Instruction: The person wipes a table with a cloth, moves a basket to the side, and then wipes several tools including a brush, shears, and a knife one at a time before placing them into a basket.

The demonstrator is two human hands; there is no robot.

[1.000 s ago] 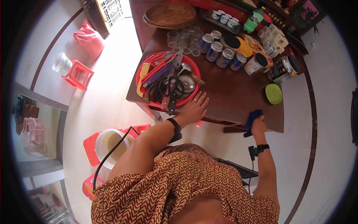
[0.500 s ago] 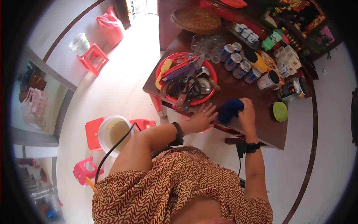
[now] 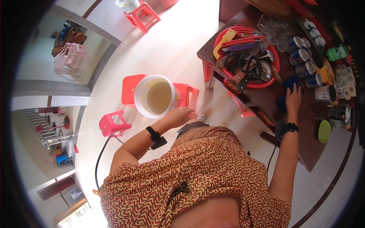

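My right hand [image 3: 293, 100] presses a dark blue cloth [image 3: 292, 81] against the brown wooden table [image 3: 279, 104], its fingers bent over the cloth. My left hand [image 3: 179, 117] is off the table, beside the white bucket [image 3: 139, 102], with fingers extended and nothing visible in them. Cloudy, brownish liquid [image 3: 159, 97] partly fills the bucket, which stands on red plastic stools [image 3: 128, 91]. Near the cloth, a red basin [image 3: 276, 62] holds kitchen tools, among them a ladle, black-handled pieces and a yellow-handled item.
Drink cans [image 3: 305, 69], glass cups [image 3: 274, 30] and a lidded jar [image 3: 324, 93] crowd the table's far side. A green dish [image 3: 324, 131] lies near its right edge. A pink stool [image 3: 114, 124] stands on the floor at the left.
The view has swung left. My left hand has moved from beside the basin to the bucket. My right hand has carried the blue cloth farther onto the table, toward the cans.
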